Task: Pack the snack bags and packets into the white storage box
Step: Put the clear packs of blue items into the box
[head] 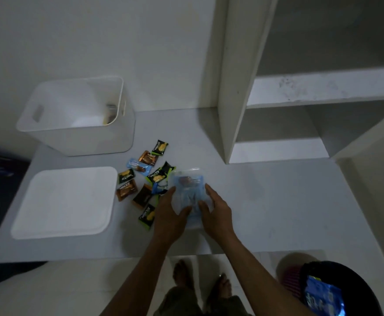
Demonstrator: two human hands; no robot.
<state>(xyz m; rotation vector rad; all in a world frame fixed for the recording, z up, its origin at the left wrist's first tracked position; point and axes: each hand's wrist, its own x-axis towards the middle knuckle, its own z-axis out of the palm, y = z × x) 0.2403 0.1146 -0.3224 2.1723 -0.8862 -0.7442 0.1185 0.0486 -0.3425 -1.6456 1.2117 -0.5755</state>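
Both forearms reach forward over the near edge of the white counter (pixel 277 201), converging on a clear plastic bag (pixel 187 190) with blue contents that lies flat on the surface. The left hand (pixel 171 213) lies palm-down against the bag's left side, fingers extended forward along its edge and thumb angled inward across the plastic. The right hand (pixel 216 210) mirrors it on the right side, fingers stretched forward and thumb lying across the lower middle of the bag. Both hands press on the bag with mostly straight fingers; neither is curled round it.

Just left of the left hand, a scatter of small snack packets (pixel 145 176) lies on the counter: green-and-black ones, brown and orange ones, and a light blue one. One green packet (pixel 147 216) lies touching or just beside the left wrist.

Further left of the hands lies the white lid (pixel 63 201), flat on the counter. Beyond it and ahead-left of the hands stands the white storage box (pixel 77 115), open, with something dark showing low against its right inner wall; what it is cannot be told.

Near the right elbow, a dark round bin (pixel 336 290) holds a blue wrapper.
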